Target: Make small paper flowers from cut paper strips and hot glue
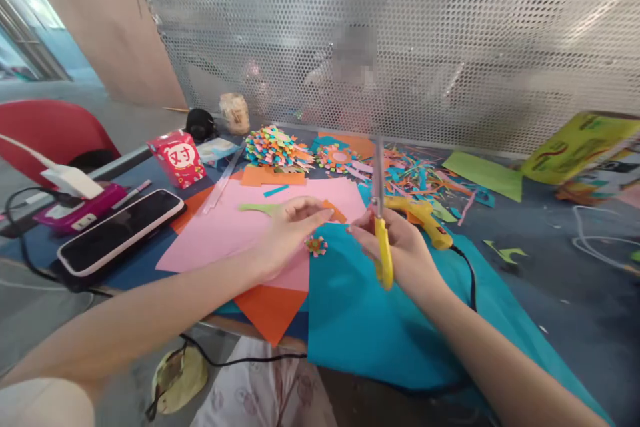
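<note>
My left hand (pixel 290 233) is closed in a pinch, with a small orange piece of paper (pixel 336 212) at its fingertips. Yellow-handled scissors (pixel 384 253) are in my right hand (pixel 400 247), their blades pointing up. A light green paper strip (pixel 256 207) lies behind my left hand on the pink paper sheet (pixel 215 240). Just below the left fingertips sits a small multicoloured paper flower (pixel 316 245). Beneath my right hand spreads a large teal sheet (pixel 360 320). A yellow glue gun (pixel 425 220) rests just beyond that hand.
Fringed paper flowers (pixel 275 147) and a heap of paper scraps (pixel 420 173) lie toward the perforated metal panel (pixel 400 47). On the left are a phone (pixel 123 230), a purple power strip (pixel 83 213) and a red packet (pixel 177 157). A black cord (pixel 470 273) trails from the glue gun.
</note>
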Demonstrator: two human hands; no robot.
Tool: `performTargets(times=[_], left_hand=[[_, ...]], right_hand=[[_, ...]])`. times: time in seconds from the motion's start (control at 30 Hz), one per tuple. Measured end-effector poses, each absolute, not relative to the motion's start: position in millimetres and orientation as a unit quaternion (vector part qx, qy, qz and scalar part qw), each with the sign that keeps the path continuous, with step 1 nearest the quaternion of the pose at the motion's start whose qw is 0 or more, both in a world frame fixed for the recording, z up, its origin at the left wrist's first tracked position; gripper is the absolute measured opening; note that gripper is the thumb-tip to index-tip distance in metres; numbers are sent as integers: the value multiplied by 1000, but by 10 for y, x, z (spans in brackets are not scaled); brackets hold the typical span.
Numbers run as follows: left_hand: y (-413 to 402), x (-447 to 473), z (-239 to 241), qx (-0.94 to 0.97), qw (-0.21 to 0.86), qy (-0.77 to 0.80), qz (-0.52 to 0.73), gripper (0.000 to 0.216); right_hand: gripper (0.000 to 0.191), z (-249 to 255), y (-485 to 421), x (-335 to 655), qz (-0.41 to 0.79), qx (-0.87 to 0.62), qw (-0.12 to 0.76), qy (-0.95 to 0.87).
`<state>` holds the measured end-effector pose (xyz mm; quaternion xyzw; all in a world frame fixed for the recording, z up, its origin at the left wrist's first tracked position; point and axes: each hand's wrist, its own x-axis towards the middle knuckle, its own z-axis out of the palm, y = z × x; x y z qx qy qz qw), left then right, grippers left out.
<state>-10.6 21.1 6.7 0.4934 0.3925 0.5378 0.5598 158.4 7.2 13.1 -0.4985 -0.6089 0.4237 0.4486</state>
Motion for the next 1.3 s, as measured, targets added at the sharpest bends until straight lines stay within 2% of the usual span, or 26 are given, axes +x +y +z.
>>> performTargets(times=[0.2, 0.33, 0.47, 0.63, 0.73, 0.97, 1.3], left_hand=[[153, -93, -36, 503, 603, 379, 490, 17], [149, -133, -36, 557, 589, 375, 450, 15], [131, -167, -23, 618, 550, 370, 423, 14], [124, -206, 82, 553, 545, 361, 516, 12], [113, -231, 156, 523, 509, 334, 596, 13], [69, -247, 183, 536, 472, 299, 633, 9], [36, -243, 209, 565, 446, 304, 624, 7]], right_hand=[[36, 43, 61, 1588, 486, -447, 499, -561], [28, 14, 25, 1625, 508, -428, 487, -567], [29, 74, -7, 1632, 511, -447, 466, -567], [25, 185, -36, 1711, 403, -500, 419, -642], [24, 194, -56, 1779, 356, -520, 355, -690], [31, 211, -136, 1752, 415, -535, 233, -698], [24, 268, -156, 1674, 417, -539, 235, -693]])
